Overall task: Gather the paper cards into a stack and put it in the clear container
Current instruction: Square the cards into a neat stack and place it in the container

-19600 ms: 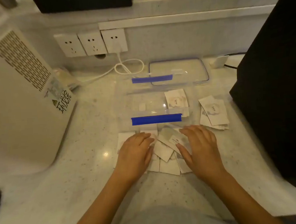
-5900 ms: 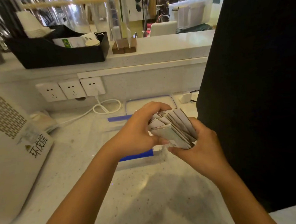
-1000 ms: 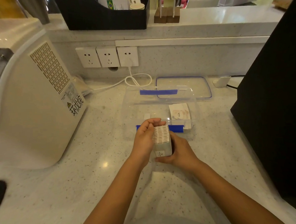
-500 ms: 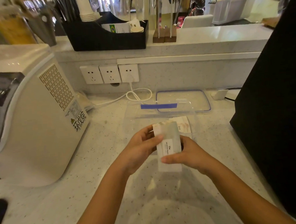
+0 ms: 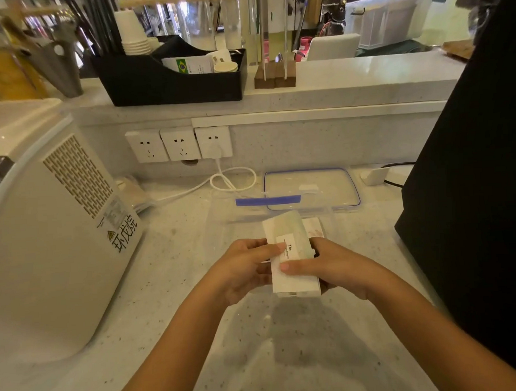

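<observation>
A squared-up stack of white paper cards point(image 5: 292, 253) is held above the counter, its top card showing small printed text. My left hand point(image 5: 242, 269) grips its left side and my right hand point(image 5: 329, 263) grips its right side, thumb across the top card. Just beyond the stack sits the clear container point(image 5: 231, 223) with a blue clip on its far rim; its near edge is hidden by my hands. A lone card point(image 5: 313, 226) lies inside it, partly covered by the stack.
The container's clear lid point(image 5: 334, 188) with a blue rim lies behind it. A large white appliance point(image 5: 58, 229) fills the left side, a black object point(image 5: 474, 184) the right. Wall sockets point(image 5: 179, 144) and a looped white cable point(image 5: 232, 180) are at the back.
The stack was turned from edge-up to face-up and lifted slightly over the container's near edge. Both hands stay on it. The view has tilted upward.
</observation>
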